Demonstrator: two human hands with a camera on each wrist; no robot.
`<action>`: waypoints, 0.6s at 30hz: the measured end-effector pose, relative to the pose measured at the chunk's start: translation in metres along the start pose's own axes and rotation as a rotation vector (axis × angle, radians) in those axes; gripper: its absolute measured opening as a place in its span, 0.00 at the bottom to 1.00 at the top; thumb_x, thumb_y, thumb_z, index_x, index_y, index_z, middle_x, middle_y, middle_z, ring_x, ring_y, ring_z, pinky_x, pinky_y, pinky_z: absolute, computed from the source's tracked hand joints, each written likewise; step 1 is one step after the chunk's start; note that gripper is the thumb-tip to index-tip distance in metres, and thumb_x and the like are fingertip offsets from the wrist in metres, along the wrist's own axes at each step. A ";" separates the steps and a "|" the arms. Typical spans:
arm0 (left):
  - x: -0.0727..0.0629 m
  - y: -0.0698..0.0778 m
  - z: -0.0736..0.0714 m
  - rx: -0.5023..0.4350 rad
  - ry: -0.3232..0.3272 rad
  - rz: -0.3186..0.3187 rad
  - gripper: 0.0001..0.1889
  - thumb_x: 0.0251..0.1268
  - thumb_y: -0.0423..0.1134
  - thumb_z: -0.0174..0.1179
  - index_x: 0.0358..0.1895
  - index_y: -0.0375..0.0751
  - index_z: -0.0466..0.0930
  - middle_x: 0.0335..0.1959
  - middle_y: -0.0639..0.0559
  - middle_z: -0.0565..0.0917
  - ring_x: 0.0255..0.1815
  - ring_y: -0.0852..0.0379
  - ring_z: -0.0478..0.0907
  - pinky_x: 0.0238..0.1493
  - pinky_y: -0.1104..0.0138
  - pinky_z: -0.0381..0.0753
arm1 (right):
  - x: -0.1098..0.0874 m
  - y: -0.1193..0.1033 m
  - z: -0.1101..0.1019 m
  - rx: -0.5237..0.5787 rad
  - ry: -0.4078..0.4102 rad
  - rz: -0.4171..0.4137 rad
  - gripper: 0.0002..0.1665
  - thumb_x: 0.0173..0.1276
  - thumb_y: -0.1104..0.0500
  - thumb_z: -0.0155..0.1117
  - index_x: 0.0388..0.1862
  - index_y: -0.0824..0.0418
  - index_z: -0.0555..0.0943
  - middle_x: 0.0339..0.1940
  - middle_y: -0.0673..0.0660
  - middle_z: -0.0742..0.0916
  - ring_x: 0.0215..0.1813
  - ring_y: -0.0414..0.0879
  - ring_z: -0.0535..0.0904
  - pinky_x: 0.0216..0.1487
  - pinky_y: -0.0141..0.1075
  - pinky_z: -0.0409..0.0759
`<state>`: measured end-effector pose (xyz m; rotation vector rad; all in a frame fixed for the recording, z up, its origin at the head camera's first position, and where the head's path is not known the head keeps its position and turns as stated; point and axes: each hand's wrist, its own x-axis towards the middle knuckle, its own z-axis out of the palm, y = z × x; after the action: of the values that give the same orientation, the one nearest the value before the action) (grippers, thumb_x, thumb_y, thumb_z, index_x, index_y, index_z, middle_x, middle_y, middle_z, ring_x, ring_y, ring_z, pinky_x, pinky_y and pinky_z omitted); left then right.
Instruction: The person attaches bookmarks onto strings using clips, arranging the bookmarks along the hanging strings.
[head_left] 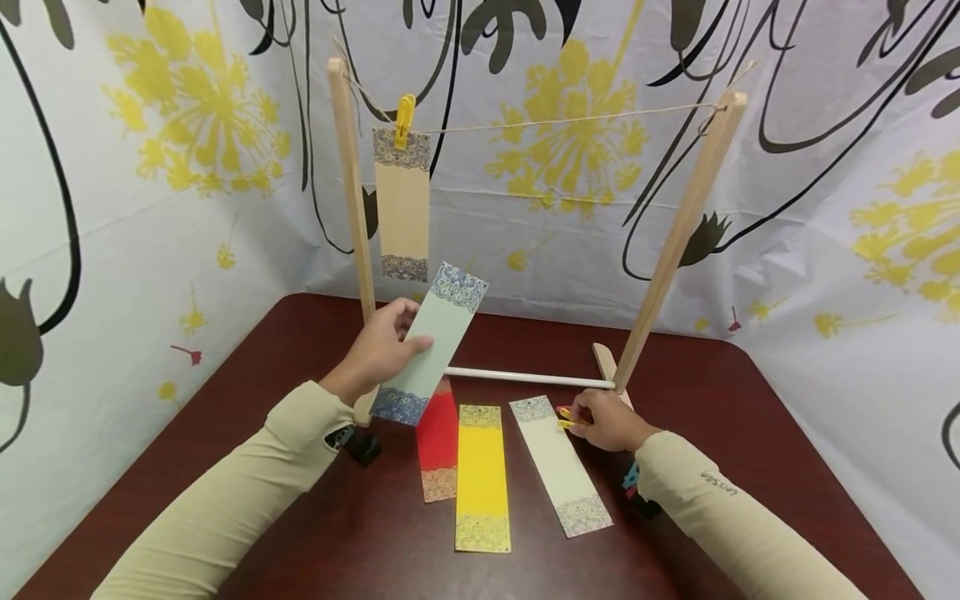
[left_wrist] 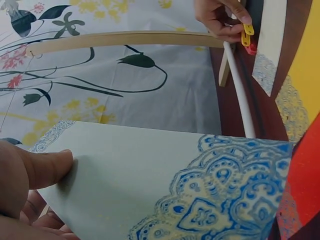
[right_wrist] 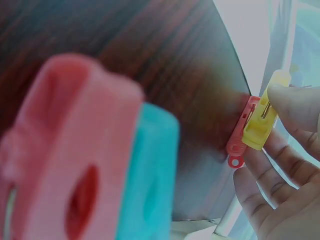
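Note:
My left hand point(head_left: 386, 342) grips a pale green card point(head_left: 444, 333) with blue lace-patterned ends, thumb across its face. The card is tilted, in front of the frame's left post and overlapping a red card point(head_left: 437, 442) in the head view. Over on the right, my right hand point(head_left: 609, 421) pinches a yellow clothespin point(right_wrist: 265, 115) between thumb and fingers, close over the table. Right beside that clothespin is a red clothespin point(right_wrist: 242, 127). A beige card point(head_left: 402, 208) hangs from the string point(head_left: 562, 122), clipped by another yellow clothespin point(head_left: 405, 121).
A yellow card point(head_left: 482, 471) and a white card point(head_left: 564, 471) lie on the dark table point(head_left: 315, 517). Wooden posts point(head_left: 682, 242) hold the string, with a white rod point(head_left: 525, 377) low between them. Blurred red point(right_wrist: 75, 150) and teal point(right_wrist: 150, 170) clothespins fill the right wrist view's left.

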<state>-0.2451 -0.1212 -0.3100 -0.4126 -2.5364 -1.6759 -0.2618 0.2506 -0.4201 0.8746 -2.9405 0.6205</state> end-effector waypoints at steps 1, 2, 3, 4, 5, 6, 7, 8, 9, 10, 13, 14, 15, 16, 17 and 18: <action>0.001 0.002 0.001 -0.003 0.000 0.003 0.16 0.66 0.29 0.60 0.55 0.32 0.70 0.49 0.39 0.78 0.44 0.46 0.77 0.42 0.57 0.79 | 0.000 -0.001 -0.001 0.007 0.001 0.001 0.09 0.60 0.65 0.70 0.27 0.57 0.78 0.25 0.48 0.75 0.26 0.39 0.68 0.29 0.35 0.70; 0.002 0.003 0.001 -0.004 0.001 0.006 0.16 0.67 0.29 0.60 0.55 0.31 0.70 0.48 0.38 0.79 0.43 0.46 0.77 0.41 0.58 0.79 | 0.000 -0.001 -0.001 0.012 -0.001 0.004 0.09 0.61 0.65 0.70 0.28 0.57 0.78 0.24 0.48 0.75 0.26 0.39 0.68 0.29 0.35 0.70; 0.003 0.004 0.001 -0.005 0.002 0.010 0.16 0.67 0.29 0.59 0.55 0.31 0.70 0.48 0.38 0.79 0.43 0.46 0.76 0.41 0.58 0.79 | 0.000 -0.002 -0.002 0.018 -0.001 0.006 0.08 0.61 0.65 0.70 0.28 0.57 0.78 0.24 0.48 0.75 0.25 0.39 0.68 0.29 0.35 0.70; 0.004 0.006 0.002 -0.007 0.006 0.011 0.16 0.67 0.29 0.60 0.55 0.31 0.70 0.48 0.38 0.79 0.42 0.47 0.76 0.41 0.59 0.78 | 0.000 -0.002 -0.002 0.023 -0.002 0.012 0.08 0.61 0.65 0.70 0.28 0.58 0.78 0.24 0.48 0.75 0.25 0.39 0.68 0.28 0.35 0.70; 0.005 0.007 0.002 -0.012 0.009 0.012 0.16 0.67 0.29 0.60 0.55 0.31 0.70 0.48 0.38 0.79 0.41 0.47 0.76 0.40 0.59 0.78 | 0.001 -0.002 -0.003 0.030 -0.003 0.019 0.07 0.61 0.65 0.69 0.29 0.58 0.78 0.24 0.48 0.75 0.25 0.39 0.68 0.28 0.35 0.70; 0.006 0.008 0.002 -0.018 0.011 0.014 0.16 0.67 0.29 0.60 0.55 0.31 0.70 0.48 0.39 0.79 0.41 0.47 0.75 0.40 0.59 0.78 | 0.001 -0.003 -0.003 0.037 -0.006 0.028 0.07 0.62 0.65 0.69 0.30 0.58 0.78 0.24 0.47 0.76 0.24 0.39 0.68 0.27 0.35 0.70; 0.007 0.009 0.002 -0.023 0.014 0.015 0.16 0.67 0.29 0.60 0.55 0.31 0.70 0.48 0.39 0.79 0.40 0.48 0.75 0.40 0.60 0.77 | 0.002 -0.003 -0.004 0.047 -0.010 0.043 0.06 0.62 0.64 0.69 0.30 0.58 0.78 0.23 0.47 0.76 0.24 0.39 0.69 0.27 0.35 0.70; 0.008 0.010 0.002 -0.027 0.017 0.017 0.16 0.67 0.29 0.60 0.55 0.31 0.70 0.47 0.39 0.79 0.39 0.48 0.75 0.40 0.60 0.77 | 0.002 -0.003 -0.005 0.051 -0.012 0.052 0.06 0.63 0.64 0.69 0.31 0.58 0.78 0.23 0.47 0.76 0.24 0.40 0.69 0.27 0.35 0.70; 0.009 0.011 0.002 -0.031 0.021 0.017 0.16 0.67 0.29 0.60 0.55 0.31 0.71 0.47 0.39 0.80 0.39 0.49 0.75 0.40 0.60 0.77 | 0.003 -0.004 -0.006 0.055 -0.011 0.057 0.06 0.63 0.63 0.68 0.31 0.58 0.78 0.23 0.47 0.77 0.23 0.40 0.69 0.26 0.35 0.70; 0.010 0.012 0.003 -0.033 0.025 0.017 0.16 0.66 0.29 0.60 0.54 0.31 0.71 0.47 0.39 0.80 0.39 0.49 0.74 0.40 0.61 0.77 | 0.003 -0.004 -0.007 0.060 -0.013 0.060 0.06 0.64 0.63 0.68 0.32 0.58 0.78 0.23 0.47 0.77 0.23 0.40 0.69 0.26 0.35 0.70; 0.013 0.013 0.004 -0.035 0.036 0.019 0.15 0.66 0.29 0.61 0.54 0.32 0.71 0.46 0.40 0.80 0.38 0.50 0.74 0.40 0.61 0.77 | 0.004 -0.007 -0.011 0.064 -0.014 0.056 0.05 0.65 0.63 0.67 0.32 0.58 0.78 0.23 0.48 0.77 0.22 0.40 0.68 0.25 0.36 0.70; 0.014 0.013 0.004 -0.038 0.037 0.021 0.15 0.66 0.29 0.61 0.53 0.32 0.71 0.46 0.40 0.80 0.38 0.51 0.74 0.40 0.61 0.77 | 0.004 -0.008 -0.013 0.065 -0.012 0.050 0.06 0.65 0.63 0.67 0.32 0.58 0.77 0.23 0.48 0.77 0.21 0.40 0.68 0.25 0.36 0.70; 0.016 0.014 0.005 -0.041 0.038 0.022 0.15 0.66 0.29 0.61 0.53 0.32 0.71 0.46 0.40 0.80 0.38 0.51 0.75 0.40 0.61 0.77 | 0.005 -0.009 -0.015 0.064 -0.008 0.044 0.05 0.65 0.63 0.66 0.32 0.58 0.77 0.23 0.48 0.77 0.21 0.40 0.68 0.25 0.36 0.69; 0.017 0.015 0.006 -0.046 0.038 0.025 0.15 0.66 0.29 0.61 0.53 0.32 0.71 0.46 0.40 0.80 0.38 0.51 0.75 0.40 0.61 0.77 | 0.005 -0.010 -0.018 0.070 -0.007 0.040 0.05 0.66 0.64 0.66 0.33 0.59 0.77 0.23 0.48 0.76 0.20 0.40 0.67 0.25 0.36 0.69; 0.018 0.016 0.006 -0.052 0.038 0.025 0.14 0.66 0.29 0.61 0.52 0.32 0.71 0.46 0.40 0.80 0.39 0.50 0.75 0.40 0.61 0.77 | 0.005 -0.012 -0.020 0.071 -0.003 0.038 0.05 0.66 0.64 0.65 0.33 0.59 0.77 0.23 0.48 0.76 0.20 0.40 0.66 0.26 0.36 0.68; 0.019 0.017 0.007 -0.058 0.037 0.027 0.14 0.66 0.29 0.61 0.52 0.32 0.71 0.46 0.40 0.80 0.39 0.50 0.76 0.41 0.61 0.78 | 0.006 -0.013 -0.021 0.076 0.002 0.035 0.05 0.66 0.64 0.65 0.34 0.60 0.77 0.22 0.48 0.76 0.20 0.40 0.65 0.26 0.37 0.68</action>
<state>-0.2586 -0.1057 -0.2938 -0.4137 -2.4507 -1.7345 -0.2619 0.2457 -0.3949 0.8291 -2.9548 0.7383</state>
